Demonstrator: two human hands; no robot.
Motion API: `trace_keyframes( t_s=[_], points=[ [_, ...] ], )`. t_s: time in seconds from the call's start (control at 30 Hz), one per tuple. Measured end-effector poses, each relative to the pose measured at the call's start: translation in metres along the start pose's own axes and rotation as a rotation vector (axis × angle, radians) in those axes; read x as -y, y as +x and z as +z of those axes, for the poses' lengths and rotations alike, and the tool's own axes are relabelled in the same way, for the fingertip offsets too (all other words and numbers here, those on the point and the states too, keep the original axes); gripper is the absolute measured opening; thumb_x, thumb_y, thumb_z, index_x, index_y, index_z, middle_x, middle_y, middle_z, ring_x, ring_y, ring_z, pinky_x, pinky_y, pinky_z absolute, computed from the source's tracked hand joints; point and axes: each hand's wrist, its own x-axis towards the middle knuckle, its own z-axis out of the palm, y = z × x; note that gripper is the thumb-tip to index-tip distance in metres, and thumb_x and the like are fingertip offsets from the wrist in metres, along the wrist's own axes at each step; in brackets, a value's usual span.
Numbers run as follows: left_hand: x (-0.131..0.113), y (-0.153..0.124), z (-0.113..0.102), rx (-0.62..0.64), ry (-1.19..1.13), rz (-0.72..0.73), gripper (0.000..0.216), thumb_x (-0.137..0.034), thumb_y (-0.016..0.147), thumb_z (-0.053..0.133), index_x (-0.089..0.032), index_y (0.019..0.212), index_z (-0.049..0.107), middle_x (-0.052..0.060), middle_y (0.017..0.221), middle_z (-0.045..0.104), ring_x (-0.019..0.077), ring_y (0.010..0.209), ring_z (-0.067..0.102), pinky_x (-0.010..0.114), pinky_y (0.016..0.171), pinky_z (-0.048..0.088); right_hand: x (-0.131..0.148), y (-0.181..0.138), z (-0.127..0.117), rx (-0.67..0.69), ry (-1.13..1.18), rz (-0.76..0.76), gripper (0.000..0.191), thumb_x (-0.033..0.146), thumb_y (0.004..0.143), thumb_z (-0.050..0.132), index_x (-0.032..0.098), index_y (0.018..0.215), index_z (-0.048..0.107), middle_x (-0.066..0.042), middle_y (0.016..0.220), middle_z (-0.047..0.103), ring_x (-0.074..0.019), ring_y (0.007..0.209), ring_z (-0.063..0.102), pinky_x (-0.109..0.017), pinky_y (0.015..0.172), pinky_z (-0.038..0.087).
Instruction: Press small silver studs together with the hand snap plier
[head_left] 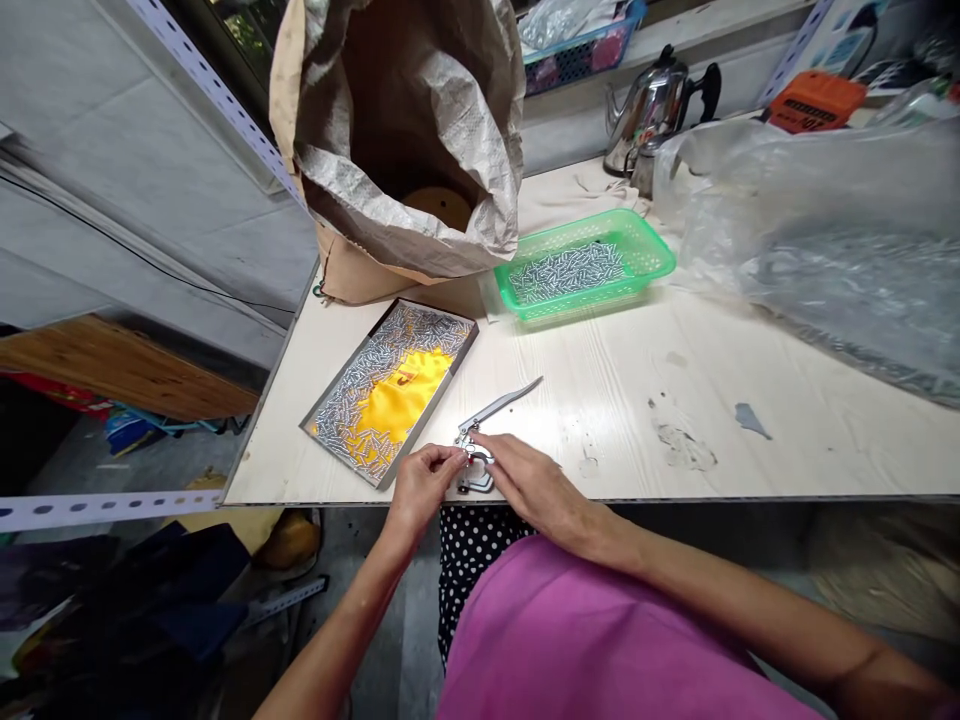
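At the front edge of the table a small silver hand press [480, 482] with a long lever [501, 403] lies between my two hands. My left hand [420, 485] is closed in a pinch at the left side of the press; whatever its fingertips hold is too small to make out. Reaching in from the right, my right hand [536, 487] has its fingers around the upper part of the press. Just beyond my left hand lies a shallow rectangular tray [426, 420] with many small silver metal pins [345, 400] over a yellow bottom.
A green plastic basket [637, 260] holds more silver pins. Behind the tray stands a large open sack [495, 190]. A metal kettle [652, 110], an orange case [816, 100] and a big clear plastic bag [810, 210] occupy the back right.
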Motion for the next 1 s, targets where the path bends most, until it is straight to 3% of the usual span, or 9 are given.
trace_keyframes(
  t_s=[0.1,0.23,0.43,1.0],
  points=[
    [0.008,0.006,-0.002,0.026,0.040,-0.077,0.042,-0.053,0.061,0.075,-0.013,0.072,0.073,0.003,0.067,0.068,0.0139,0.062,0.057,0.023,0.058,0.041,-0.010,-0.005,-0.019,0.022,-0.294,-0.002,0.036,0.016,0.095,0.045,0.016,0.130,0.054,-0.012,0.111,0.064,-0.0252,0.102,0.055,-0.044,0.087,0.049],
    [0.014,0.008,-0.001,0.080,0.087,-0.169,0.043,-0.056,0.060,0.073,-0.013,0.064,0.069,-0.003,0.050,0.054,0.0087,0.048,0.041,0.021,0.048,0.029,-0.027,-0.019,-0.031,0.098,-0.526,0.019,0.030,0.022,0.091,0.058,0.017,0.121,0.061,-0.010,0.103,0.064,-0.0256,0.094,0.052,-0.041,0.079,0.044],
    [0.011,0.008,0.003,0.094,0.109,-0.200,0.048,-0.060,0.059,0.072,-0.012,0.068,0.068,-0.007,0.045,0.044,0.0066,0.044,0.031,0.021,0.045,0.021,-0.039,-0.030,-0.025,0.088,-0.602,0.016,0.021,0.015,0.093,0.055,0.019,0.109,0.066,-0.006,0.090,0.062,-0.0220,0.086,0.049,-0.035,0.072,0.036],
    [0.012,0.016,0.003,0.196,0.233,-0.241,0.040,-0.055,0.065,0.066,-0.015,0.068,0.062,-0.007,0.045,0.046,0.0084,0.039,0.038,0.021,0.038,0.030,-0.040,-0.027,-0.026,0.062,-0.691,-0.057,0.018,0.010,0.094,0.048,0.017,0.092,0.065,-0.005,0.081,0.059,-0.0199,0.077,0.045,-0.033,0.069,0.030]
  ],
)
